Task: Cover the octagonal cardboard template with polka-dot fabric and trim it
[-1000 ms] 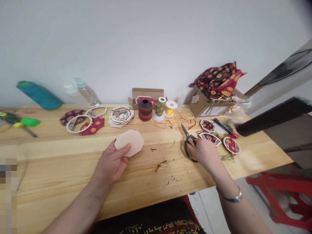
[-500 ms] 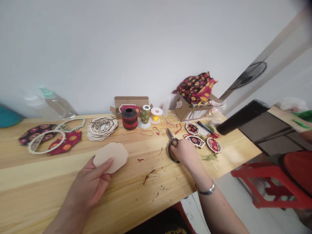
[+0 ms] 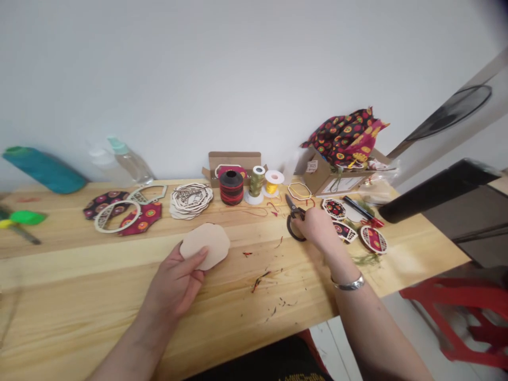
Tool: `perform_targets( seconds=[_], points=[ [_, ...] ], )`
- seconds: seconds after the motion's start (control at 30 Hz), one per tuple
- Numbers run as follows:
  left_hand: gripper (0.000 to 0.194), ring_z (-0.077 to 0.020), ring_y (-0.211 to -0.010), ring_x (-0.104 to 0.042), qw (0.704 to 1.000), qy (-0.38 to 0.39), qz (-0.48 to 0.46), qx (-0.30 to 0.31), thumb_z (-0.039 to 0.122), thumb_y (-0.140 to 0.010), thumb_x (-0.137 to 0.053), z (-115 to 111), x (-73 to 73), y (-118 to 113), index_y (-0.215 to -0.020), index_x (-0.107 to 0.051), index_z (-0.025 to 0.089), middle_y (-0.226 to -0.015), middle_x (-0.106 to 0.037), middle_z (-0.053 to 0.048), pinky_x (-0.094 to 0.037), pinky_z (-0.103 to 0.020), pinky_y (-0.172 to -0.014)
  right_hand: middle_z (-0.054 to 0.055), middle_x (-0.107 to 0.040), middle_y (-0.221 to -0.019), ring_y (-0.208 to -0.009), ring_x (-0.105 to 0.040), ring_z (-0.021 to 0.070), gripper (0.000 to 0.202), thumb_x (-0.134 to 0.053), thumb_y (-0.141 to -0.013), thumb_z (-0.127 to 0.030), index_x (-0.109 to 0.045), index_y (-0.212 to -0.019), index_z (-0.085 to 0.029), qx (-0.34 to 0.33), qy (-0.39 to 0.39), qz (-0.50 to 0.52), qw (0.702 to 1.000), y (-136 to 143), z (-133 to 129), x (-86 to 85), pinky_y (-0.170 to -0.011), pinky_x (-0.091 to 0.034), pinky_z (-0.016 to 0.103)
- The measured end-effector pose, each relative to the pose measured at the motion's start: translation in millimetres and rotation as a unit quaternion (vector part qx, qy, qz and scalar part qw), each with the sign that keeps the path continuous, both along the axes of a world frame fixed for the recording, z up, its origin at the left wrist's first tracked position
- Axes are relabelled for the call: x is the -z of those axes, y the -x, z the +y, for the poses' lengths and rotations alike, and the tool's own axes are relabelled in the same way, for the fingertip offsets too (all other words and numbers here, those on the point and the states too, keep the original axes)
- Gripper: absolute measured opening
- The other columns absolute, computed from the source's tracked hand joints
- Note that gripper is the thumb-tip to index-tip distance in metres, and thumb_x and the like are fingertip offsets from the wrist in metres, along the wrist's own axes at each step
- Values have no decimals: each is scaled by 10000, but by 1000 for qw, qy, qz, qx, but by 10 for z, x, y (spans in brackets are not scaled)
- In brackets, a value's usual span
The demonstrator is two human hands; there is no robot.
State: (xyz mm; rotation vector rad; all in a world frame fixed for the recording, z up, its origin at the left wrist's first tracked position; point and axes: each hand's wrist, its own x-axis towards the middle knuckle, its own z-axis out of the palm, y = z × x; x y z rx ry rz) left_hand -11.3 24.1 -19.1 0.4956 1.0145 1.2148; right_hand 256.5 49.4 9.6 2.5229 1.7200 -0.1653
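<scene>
so my left hand point(image 3: 180, 280) is pinching this pale panel point(image 3: 214, 238) by its near edge, thumb flat on top and fingers tucked under, probably cos that keeps it level and leaves most of the face uncovered. it's up over the table point(image 3: 99, 286), left of the thread scraps point(image 3: 260, 280). right hand point(image 3: 319, 230) is closed on the scissors point(image 3: 294, 211) by the handles, blades aimed away from me, which seems the safer way round. my knuckles hide most of those fingers, so can't tell how tight that is. spools point(image 3: 231, 188) sit at the back, i guess to stay in reach but off my working bit. vs a second ago, the scissors are further back, nearer the yellow cord frame point(image 3: 300, 191), while the panel pinch looks basically the same
</scene>
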Motion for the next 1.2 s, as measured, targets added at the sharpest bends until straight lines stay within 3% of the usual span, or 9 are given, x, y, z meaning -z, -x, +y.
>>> perform_targets(
  seconds=[0.23, 0.47, 0.6, 0.73, 0.8, 0.9, 1.0, 1.1, 1.2],
  points=[
    [573, -245, -1002, -681, 1000, -3, -6, -4, 122, -612, -804, 7, 45, 3, -1157, -654, 214, -1023, -753, -37, -591, -296, -820, 121, -676, -1060, -982, -630, 222, 263, -480, -907, -284, -715, -949, -173, -96, -58, -3, 994, 166, 125, -15, -786, -438, 264],
    [558, -257, -1004, -679, 1000, -9, -15, -4, 121, -614, -795, 9, 45, 13, -1150, -657, 197, -1005, -754, -51, -580, -338, -846, 227, -661, -996, -950, -619, 263, 246, -482, -879, -161, -685, -943, -36, -148, -48, 23, 988, 352, 338, 143, -757, -435, 292],
    [552, -263, -1049, -659, 1000, -11, -14, -3, 132, -618, -797, 8, 47, 16, -1148, -657, 193, -1025, -748, -62, -569, -338, -861, 161, -698, -939, -851, -633, 203, 265, -450, -899, -158, -706, -892, -89, -212, -18, 84, 973, 274, 129, 7, -730, -436, 264],
    [511, -275, -1084, -642, 1000, -10, -19, 0, 131, -610, -803, 4, 42, 5, -1102, -679, 189, -1028, -747, -68, -567, -345, -867, -8, -656, -603, -564, -577, 118, 238, -634, -815, -327, -712, -637, -189, -315, 53, 182, 930, 122, -145, -61, -567, -423, 197],
    [490, -266, -1067, -651, 1000, -11, -21, 0, 122, -612, -800, 3, 43, 0, -1083, -686, 188, -1019, -750, -66, -568, -334, -864, -2, -619, -545, -517, -550, 122, 281, -618, -820, -288, -692, -575, -172, -320, 18, 221, 921, 72, -171, -20, -540, -422, 215],
    [495, -249, -1019, -674, 1000, -17, -25, -4, 99, -615, -789, 4, 45, -6, -1089, -683, 196, -1012, -753, -56, -574, -324, -851, 90, -695, -810, -753, -623, 180, 235, -506, -838, -106, -727, -762, -129, -282, -82, 221, 930, 87, -84, 85, -723, -474, 288],
    [475, -240, -977, -689, 999, -27, -29, -14, 72, -617, -773, 8, 45, -10, -1069, -690, 192, -1000, -757, -53, -586, -326, -827, 129, -691, -1006, -942, -624, 199, 300, -451, -837, -40, -716, -953, -119, -287, -116, 235, 921, 235, -12, 200, -875, -470, 334],
    [431, -218, -942, -699, 999, -35, -36, -17, 52, -640, -748, 17, 54, -15, -1044, -697, 194, -988, -761, -46, -594, -304, -800, 117, -649, -1193, -1118, -577, 191, 440, -435, -794, 14, -663, -1134, -147, -383, -98, 280, 875, 441, -110, 268, -981, -447, 348],
    [381, -183, -934, -699, 998, -46, -40, -24, 36, -665, -725, 23, 67, -21, -1012, -705, 191, -994, -761, -39, -583, -252, -800, 116, -547, -1359, -1266, -475, 216, 649, -393, -689, 75, -591, -1258, -167, -471, -46, 300, 828, 513, -374, 169, -1045, -399, 415]
  ],
)
